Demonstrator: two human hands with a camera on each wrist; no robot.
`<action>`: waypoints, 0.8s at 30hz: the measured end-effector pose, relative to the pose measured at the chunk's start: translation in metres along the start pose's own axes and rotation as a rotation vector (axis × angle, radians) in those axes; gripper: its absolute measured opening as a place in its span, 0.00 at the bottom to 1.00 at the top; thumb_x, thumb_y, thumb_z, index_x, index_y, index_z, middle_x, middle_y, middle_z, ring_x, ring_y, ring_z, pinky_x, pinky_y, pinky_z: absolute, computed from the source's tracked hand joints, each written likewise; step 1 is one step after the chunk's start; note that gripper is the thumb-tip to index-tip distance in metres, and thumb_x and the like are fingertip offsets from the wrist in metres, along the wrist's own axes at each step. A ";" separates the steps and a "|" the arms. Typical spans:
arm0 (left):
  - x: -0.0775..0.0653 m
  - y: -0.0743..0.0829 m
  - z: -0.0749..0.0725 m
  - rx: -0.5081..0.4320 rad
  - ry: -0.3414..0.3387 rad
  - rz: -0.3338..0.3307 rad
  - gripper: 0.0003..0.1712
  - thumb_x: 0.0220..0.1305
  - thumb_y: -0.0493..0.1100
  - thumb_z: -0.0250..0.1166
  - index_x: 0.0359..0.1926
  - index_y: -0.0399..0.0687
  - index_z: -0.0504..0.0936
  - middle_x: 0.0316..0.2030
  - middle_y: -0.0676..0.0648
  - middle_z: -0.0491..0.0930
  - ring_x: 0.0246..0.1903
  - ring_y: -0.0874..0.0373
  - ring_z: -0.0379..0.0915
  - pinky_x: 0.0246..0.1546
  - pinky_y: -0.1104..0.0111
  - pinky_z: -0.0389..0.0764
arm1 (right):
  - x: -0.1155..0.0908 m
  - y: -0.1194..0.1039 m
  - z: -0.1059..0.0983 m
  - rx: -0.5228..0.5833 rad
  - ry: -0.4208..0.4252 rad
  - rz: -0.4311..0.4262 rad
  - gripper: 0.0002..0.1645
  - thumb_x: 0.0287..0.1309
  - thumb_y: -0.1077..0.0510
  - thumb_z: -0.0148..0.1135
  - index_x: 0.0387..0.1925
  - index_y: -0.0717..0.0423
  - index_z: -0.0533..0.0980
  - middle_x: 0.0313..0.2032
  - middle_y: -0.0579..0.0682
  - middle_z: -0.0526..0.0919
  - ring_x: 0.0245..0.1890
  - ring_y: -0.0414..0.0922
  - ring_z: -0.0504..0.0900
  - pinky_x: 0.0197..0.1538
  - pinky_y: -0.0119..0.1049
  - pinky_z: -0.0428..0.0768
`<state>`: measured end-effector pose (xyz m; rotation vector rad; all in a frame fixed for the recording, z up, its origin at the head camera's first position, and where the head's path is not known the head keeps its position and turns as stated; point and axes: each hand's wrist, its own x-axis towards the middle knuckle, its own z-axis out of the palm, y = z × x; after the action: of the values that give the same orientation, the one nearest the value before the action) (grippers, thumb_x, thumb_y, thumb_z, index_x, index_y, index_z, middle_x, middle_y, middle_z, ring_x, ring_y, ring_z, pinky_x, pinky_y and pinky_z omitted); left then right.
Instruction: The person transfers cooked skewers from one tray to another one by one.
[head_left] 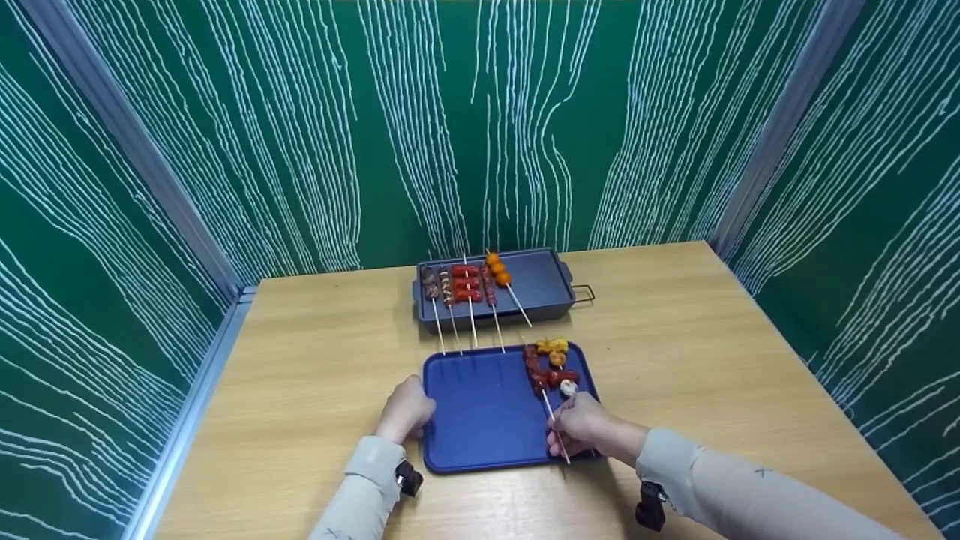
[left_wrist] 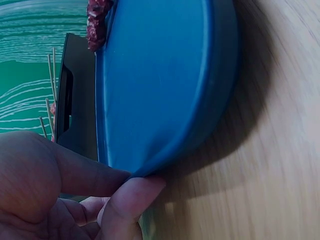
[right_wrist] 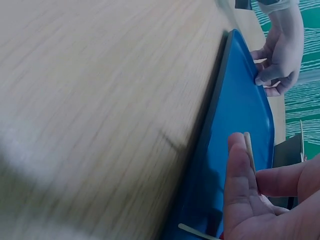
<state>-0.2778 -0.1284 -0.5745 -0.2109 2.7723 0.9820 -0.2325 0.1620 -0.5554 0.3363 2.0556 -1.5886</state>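
My left hand (head_left: 406,409) pinches the left rim of a blue tray (head_left: 484,427) between thumb and finger; the left wrist view shows this pinch close up. Over the tray's right side, my right hand (head_left: 583,426) holds the bare stick of a dark red meat skewer (head_left: 533,369) between thumb and fingers. Beside it lies a mixed skewer (head_left: 557,359) with yellow, orange, red and white pieces, its lower part hidden by the right hand. From the right wrist view, a stick end (right_wrist: 249,150) stands out past the right fingertips.
Behind the tray stands a dark grey grill (head_left: 536,277) with a wire handle on its right. Several skewers lie across its left and middle, among them red pieces (head_left: 466,283) and orange balls (head_left: 498,268); their sticks point towards the tray. Green white-lined panels (head_left: 517,127) enclose the wooden table (head_left: 322,345).
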 end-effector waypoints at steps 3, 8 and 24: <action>0.000 0.000 0.000 0.010 0.000 0.005 0.14 0.56 0.32 0.53 0.44 0.31 0.73 0.34 0.34 0.78 0.11 0.51 0.73 0.08 0.62 0.78 | 0.002 0.001 0.003 -0.031 0.008 -0.025 0.07 0.61 0.72 0.50 0.36 0.72 0.74 0.21 0.60 0.82 0.17 0.48 0.83 0.27 0.45 0.86; 0.001 -0.002 0.000 0.017 0.008 0.030 0.12 0.54 0.32 0.53 0.41 0.32 0.74 0.32 0.36 0.78 0.15 0.50 0.75 0.09 0.63 0.78 | 0.005 0.001 0.007 -0.073 0.047 -0.037 0.03 0.58 0.71 0.54 0.32 0.70 0.74 0.18 0.59 0.81 0.15 0.48 0.80 0.21 0.41 0.84; 0.000 -0.002 -0.001 -0.007 -0.002 0.019 0.14 0.57 0.32 0.52 0.44 0.31 0.73 0.32 0.35 0.77 0.10 0.52 0.74 0.08 0.63 0.78 | 0.009 -0.004 0.011 -0.261 0.133 -0.053 0.04 0.51 0.72 0.61 0.27 0.65 0.74 0.16 0.59 0.81 0.13 0.48 0.81 0.20 0.43 0.84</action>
<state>-0.2771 -0.1307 -0.5753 -0.1843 2.7741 0.9959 -0.2393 0.1492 -0.5587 0.3011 2.3587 -1.3369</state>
